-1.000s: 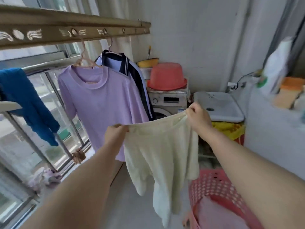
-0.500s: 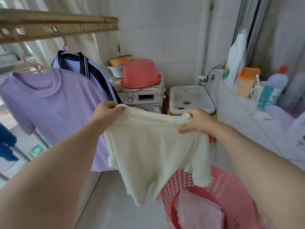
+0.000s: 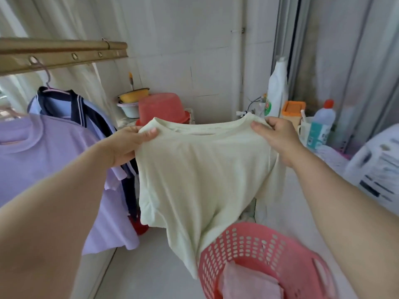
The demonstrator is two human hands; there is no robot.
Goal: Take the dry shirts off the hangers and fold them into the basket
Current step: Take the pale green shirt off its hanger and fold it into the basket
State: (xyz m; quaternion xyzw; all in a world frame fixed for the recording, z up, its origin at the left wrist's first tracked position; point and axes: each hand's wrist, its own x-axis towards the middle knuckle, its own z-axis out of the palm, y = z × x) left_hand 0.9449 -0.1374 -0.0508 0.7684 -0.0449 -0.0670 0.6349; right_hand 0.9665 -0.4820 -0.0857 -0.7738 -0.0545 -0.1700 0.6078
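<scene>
A pale cream shirt (image 3: 198, 173) hangs spread in front of me, off any hanger. My left hand (image 3: 127, 145) grips its left shoulder and my right hand (image 3: 278, 137) grips its right shoulder, neckline up. Its hem drops over the near rim of the pink perforated basket (image 3: 248, 242) at the lower right, which holds a folded pink garment (image 3: 248, 283). On the gold drying rail (image 3: 64, 55) at the left hang a lilac shirt (image 3: 43, 160) and, behind it, a blue shirt with a navy collar (image 3: 64, 104), both on hangers.
An upturned red basin (image 3: 162, 106) and stacked bowls (image 3: 131, 104) sit on the washing machine at the back. A white counter (image 3: 306, 203) runs along the right with a tall white bottle (image 3: 277, 87), an orange-lidded box (image 3: 292, 108) and a red-capped bottle (image 3: 321, 124).
My view swung right and the shirt rose. My hands moved apart, stretching the shirt wider by its shoulders, and it now hangs over the basket's rim.
</scene>
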